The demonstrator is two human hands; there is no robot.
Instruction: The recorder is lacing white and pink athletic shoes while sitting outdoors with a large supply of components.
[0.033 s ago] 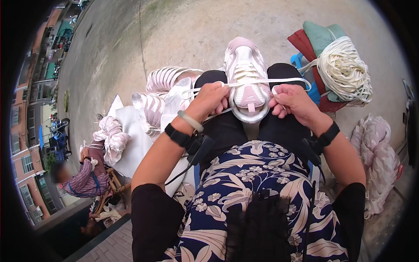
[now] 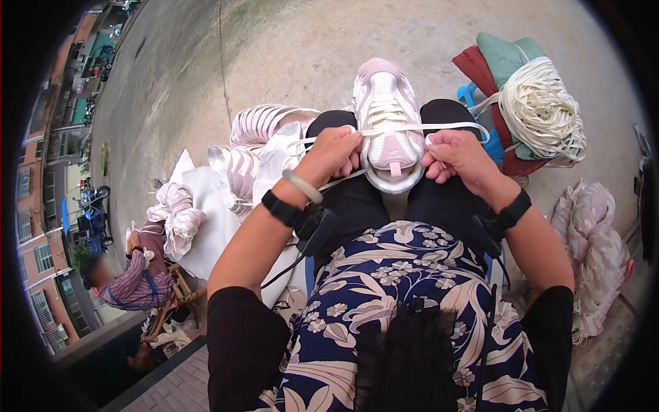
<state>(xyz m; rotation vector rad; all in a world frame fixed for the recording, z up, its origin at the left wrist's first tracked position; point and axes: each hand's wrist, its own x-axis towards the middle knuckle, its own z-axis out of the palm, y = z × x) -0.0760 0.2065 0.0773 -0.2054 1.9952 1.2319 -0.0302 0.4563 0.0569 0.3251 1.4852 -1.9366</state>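
Observation:
A pale pink and white sneaker (image 2: pixel 394 147) rests between my knees, toe pointing away from me. A flat white shoelace (image 2: pixel 443 126) crosses the lower part of its lacing and runs out to both sides. My left hand (image 2: pixel 334 154) is closed on the lace at the shoe's left edge, thumb and forefinger pinching it; a loop sticks out behind that hand. Close to the right side of the shoe, my right hand (image 2: pixel 461 159) is closed in a pinch, with a lace loop curving above it. The lace between its fingertips is partly hidden.
Pink and white shoe uppers (image 2: pixel 237 175) are stacked at my left. To the right lies a bundle of cream laces (image 2: pixel 542 103) on folded red and green cloth. More wrapped pink pieces (image 2: pixel 589 254) sit farther right. Another person (image 2: pixel 137 285) sits at the far left.
My left hand has shifted very slightly up and right, and my right hand a touch toward the shoe. The sneaker has not moved.

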